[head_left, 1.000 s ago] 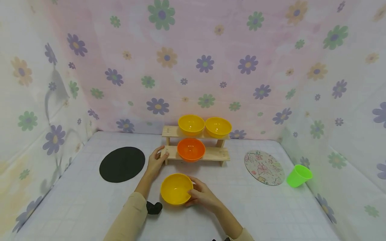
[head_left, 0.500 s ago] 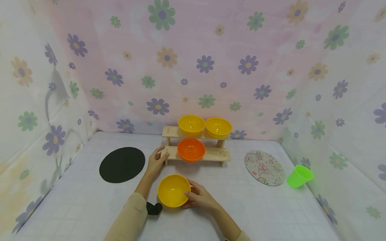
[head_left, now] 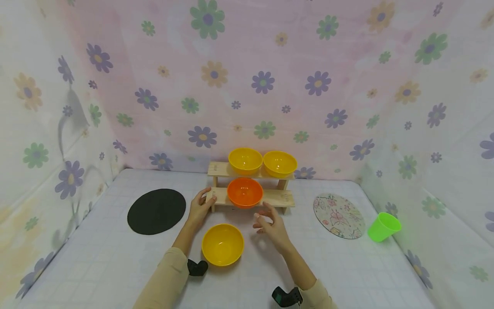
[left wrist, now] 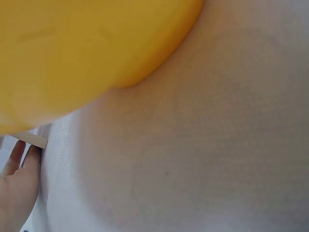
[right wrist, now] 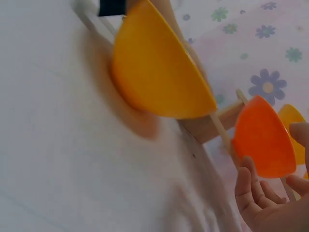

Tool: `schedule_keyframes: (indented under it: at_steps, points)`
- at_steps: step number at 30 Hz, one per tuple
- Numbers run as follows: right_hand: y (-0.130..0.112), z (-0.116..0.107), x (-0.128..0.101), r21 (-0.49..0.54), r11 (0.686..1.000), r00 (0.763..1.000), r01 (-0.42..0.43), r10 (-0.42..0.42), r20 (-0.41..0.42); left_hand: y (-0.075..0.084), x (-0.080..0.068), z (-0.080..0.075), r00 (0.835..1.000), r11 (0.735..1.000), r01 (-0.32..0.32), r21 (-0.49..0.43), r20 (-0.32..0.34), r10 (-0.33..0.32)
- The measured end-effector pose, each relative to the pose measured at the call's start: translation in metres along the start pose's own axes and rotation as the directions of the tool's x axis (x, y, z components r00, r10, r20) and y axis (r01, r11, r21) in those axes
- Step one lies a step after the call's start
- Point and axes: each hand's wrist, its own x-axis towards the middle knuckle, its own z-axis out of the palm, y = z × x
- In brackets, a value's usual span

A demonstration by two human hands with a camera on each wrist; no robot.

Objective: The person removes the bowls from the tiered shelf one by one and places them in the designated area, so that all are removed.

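My left hand [head_left: 200,208] holds the left end of the lower step of a two-step wooden stand [head_left: 275,197], thumb at the board's front. On that step sits an orange bowl [head_left: 245,193]. Two yellow bowls, the left one [head_left: 245,160] and the right one [head_left: 280,164], stand side by side on the upper step. A third yellow bowl [head_left: 223,244] rests upright on the table between my forearms, looming large in the left wrist view. My right hand [head_left: 273,225] holds nothing; its loosely bent fingers are just below and right of the orange bowl.
A black round mat [head_left: 156,211] lies at the left of the white-clothed table. On the right are a patterned round mat [head_left: 338,216] and a tilted green cup [head_left: 384,226]. Flowered cloth [head_left: 247,107] encloses the back and sides.
My right hand shifted the near yellow bowl slightly left, let go of it, and moved up and right toward the orange bowl. The left hand stays on the stand.
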Motion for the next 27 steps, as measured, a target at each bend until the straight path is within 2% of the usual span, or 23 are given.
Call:
schedule_keyframes:
  at_steps: [2, 5, 18, 27]
  points:
    - [-0.004, -0.005, 0.008, 0.015, 1.000, 0.998, 0.008, -0.007, -0.060, 0.000, 0.000, 0.000, 1.000, 1.000, 0.000, 0.000, -0.001, 0.000]
    - [-0.008, -0.010, 0.019, 0.047, 0.999, 0.996, 0.013, -0.009, -0.091, 0.002, -0.001, 0.001, 1.000, 1.000, 0.003, -0.006, 0.000, -0.003]
    - [-0.008, -0.002, 0.050, 0.215, 0.972, 0.996, -0.093, 0.088, 0.032, 0.000, -0.002, -0.001, 1.000, 1.000, -0.007, 0.028, -0.004, 0.007]
    - [-0.008, 0.008, 0.058, 0.309, 0.943, 0.992, -0.123, 0.114, 0.048, 0.001, -0.002, -0.001, 1.000, 1.000, -0.007, 0.024, -0.006, 0.008]
